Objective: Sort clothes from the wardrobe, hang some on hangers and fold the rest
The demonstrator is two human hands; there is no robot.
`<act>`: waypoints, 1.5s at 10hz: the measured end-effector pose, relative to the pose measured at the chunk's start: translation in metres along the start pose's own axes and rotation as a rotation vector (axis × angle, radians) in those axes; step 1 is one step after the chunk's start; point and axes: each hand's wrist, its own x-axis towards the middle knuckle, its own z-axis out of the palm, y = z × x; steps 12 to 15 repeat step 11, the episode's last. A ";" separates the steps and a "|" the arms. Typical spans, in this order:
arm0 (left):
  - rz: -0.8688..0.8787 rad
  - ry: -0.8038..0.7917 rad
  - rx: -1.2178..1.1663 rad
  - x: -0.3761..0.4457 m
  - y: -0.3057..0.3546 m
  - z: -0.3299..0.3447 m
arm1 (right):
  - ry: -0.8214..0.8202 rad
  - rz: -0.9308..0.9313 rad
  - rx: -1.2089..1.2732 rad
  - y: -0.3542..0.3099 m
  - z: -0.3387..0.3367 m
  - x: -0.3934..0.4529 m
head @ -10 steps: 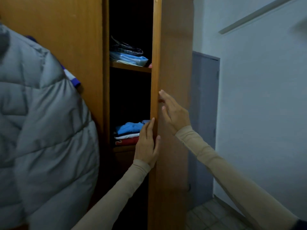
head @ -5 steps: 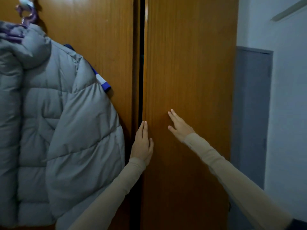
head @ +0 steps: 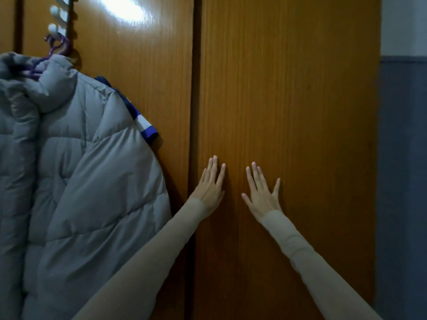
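Note:
The wooden wardrobe's right door (head: pixel 288 100) is closed flush against the left door (head: pixel 138 77). My left hand (head: pixel 211 187) lies flat on the right door near its inner edge, fingers straight. My right hand (head: pixel 262 192) presses flat on the same door a little to the right, fingers spread. A grey puffer jacket (head: pixel 76 181) hangs on a purple hanger (head: pixel 54 50) from a white hook rack (head: pixel 59 18) on the left door. A blue and white garment (head: pixel 144 125) peeks out behind the jacket's shoulder. The folded clothes inside are hidden.
A wall painted white above and grey-blue below (head: pixel 403 158) stands right of the wardrobe. A bright light reflection (head: pixel 122 8) shows high on the left door.
The right door swung from ajar to fully closed, hiding the shelves of folded clothes. Both hands moved from the door's edge to lie flat on its face.

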 end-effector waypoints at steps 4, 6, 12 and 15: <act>-0.070 0.276 -0.035 0.021 0.001 0.052 | 0.396 -0.058 0.016 0.013 0.057 0.027; -0.090 0.243 -0.038 0.022 0.001 0.051 | 0.375 -0.060 -0.017 0.013 0.056 0.028; -0.012 0.028 -0.393 -0.087 0.054 0.018 | -0.088 -0.181 0.452 -0.011 0.021 -0.089; -0.012 0.028 -0.393 -0.087 0.054 0.018 | -0.088 -0.181 0.452 -0.011 0.021 -0.089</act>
